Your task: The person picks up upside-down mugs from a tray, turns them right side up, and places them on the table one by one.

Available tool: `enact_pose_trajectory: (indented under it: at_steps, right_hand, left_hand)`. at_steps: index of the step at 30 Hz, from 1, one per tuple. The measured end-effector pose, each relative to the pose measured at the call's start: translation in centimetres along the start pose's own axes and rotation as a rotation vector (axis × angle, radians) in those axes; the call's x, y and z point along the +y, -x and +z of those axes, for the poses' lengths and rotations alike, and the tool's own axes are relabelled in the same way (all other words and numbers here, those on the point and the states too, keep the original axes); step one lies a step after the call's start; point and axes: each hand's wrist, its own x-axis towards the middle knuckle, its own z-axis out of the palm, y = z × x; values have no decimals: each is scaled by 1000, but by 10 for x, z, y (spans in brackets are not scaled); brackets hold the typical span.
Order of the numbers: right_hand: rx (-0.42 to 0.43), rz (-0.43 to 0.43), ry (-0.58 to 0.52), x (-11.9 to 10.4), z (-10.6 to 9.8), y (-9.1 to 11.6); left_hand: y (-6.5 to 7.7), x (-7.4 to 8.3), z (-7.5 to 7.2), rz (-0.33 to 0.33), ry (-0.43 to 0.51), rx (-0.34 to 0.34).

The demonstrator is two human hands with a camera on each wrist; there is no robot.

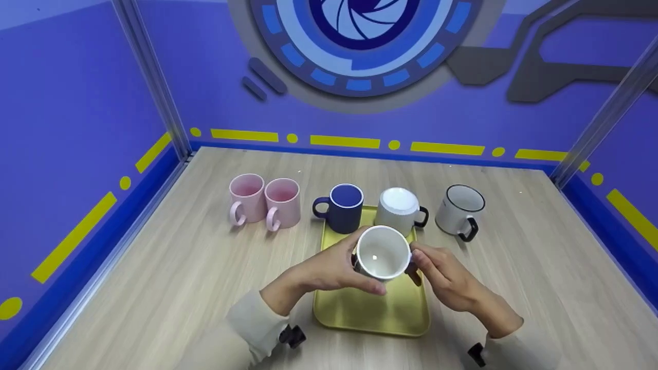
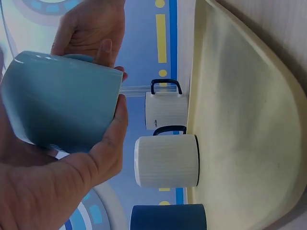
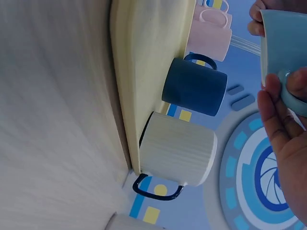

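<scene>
Over the tray, both hands hold a mug [image 1: 383,252] that is light blue outside and white inside, its mouth turned toward the head camera. My left hand [image 1: 331,267] grips the mug's body from the left, thumb along the near side. On the other side, my right hand [image 1: 442,275] pinches its handle; in the right wrist view, fingers [image 3: 272,91] lie at the light blue handle [image 3: 292,98]. Beneath is a yellow tray [image 1: 370,313]. At its far end stand a navy mug [image 1: 345,213] and a white mug [image 1: 396,218] with a black handle, base up.
Two pink mugs [image 1: 248,203] [image 1: 284,205] stand side by side on the wooden table [image 1: 247,267], left of the tray. To the right of it, an upright white mug [image 1: 455,218] has a black rim and handle. Blue panels [image 1: 205,77] wall in the table's back and sides.
</scene>
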Motion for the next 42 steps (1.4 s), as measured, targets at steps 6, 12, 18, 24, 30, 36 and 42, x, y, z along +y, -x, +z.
enact_pose_trajectory:
  at_steps: [6, 12, 18, 24, 30, 36, 42]
  right_hand:
    - [-26, 141, -159, -2, 1, 0]
    - [-90, 230, -289, 0, 2, 0]
    - [-127, 302, -442, 1, 0, 0]
    - [-129, 372, -641, 1, 0, -1]
    - [-140, 361, -698, 0, 1, 1]
    - [-138, 388, -682, 0, 1, 2]
    - [-164, 338, -690, 2, 3, 4]
  left_hand:
    - [-3, -2, 8, -52, 19, 89]
    - [-7, -6, 8, -87, 65, 85]
    - [-8, -7, 8, -129, 84, 83]
    - [-9, -4, 10, -125, 74, 89]
    - [-8, -1, 9, -118, 69, 55]
    - [-8, 0, 7, -100, 34, 32]
    - [-5, -4, 6, -98, -13, 36]
